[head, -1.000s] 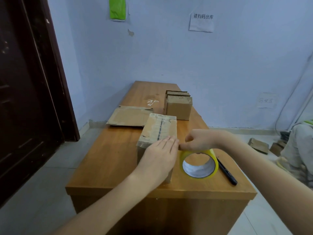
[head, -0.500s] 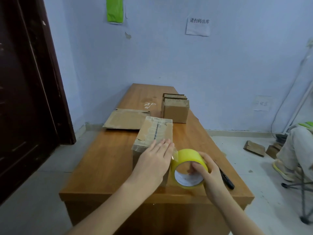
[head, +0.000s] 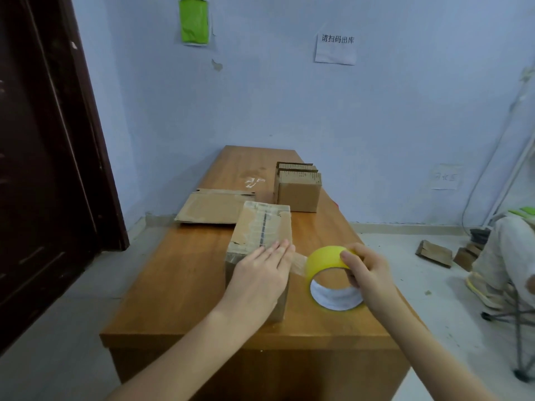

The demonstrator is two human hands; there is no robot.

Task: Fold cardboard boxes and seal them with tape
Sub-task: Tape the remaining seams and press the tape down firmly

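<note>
Head view, looking down at a wooden counter (head: pixel 185 273). Left hand (head: pixel 260 273) flat on the near top edge of the cardboard box (head: pixel 260 227), fingers straight and together, pressing down right where the clear tape strip (head: pixel 299 263) leaves the box. Right hand (head: pixel 366 274) just beside it, curled round the yellow tape roll (head: pixel 330 274), thumb on the outer band, fingers tucked through the core. Roll held tilted just off the right side of the box, the short strip stretched between roll and left fingertips. Box top already striped with shiny tape down the middle, some torn paper patches on it too.

Past the left hand: flattened cardboard (head: pixel 211 208) lying on the counter, touching the far left corner of the box or close to it, hard to say. Past the right hand, farther back: small stack of folded boxes (head: pixel 298 189) standing upright. Way off to the right of the right hand, cardboard scraps (head: pixel 434 253) on the floor and someone's leg and shoe (head: pixel 486 285). Dark door (head: pixel 43 169) well left of the left hand, green sheet (head: pixel 193 20) and paper notice (head: pixel 335 49) up on the wall.
</note>
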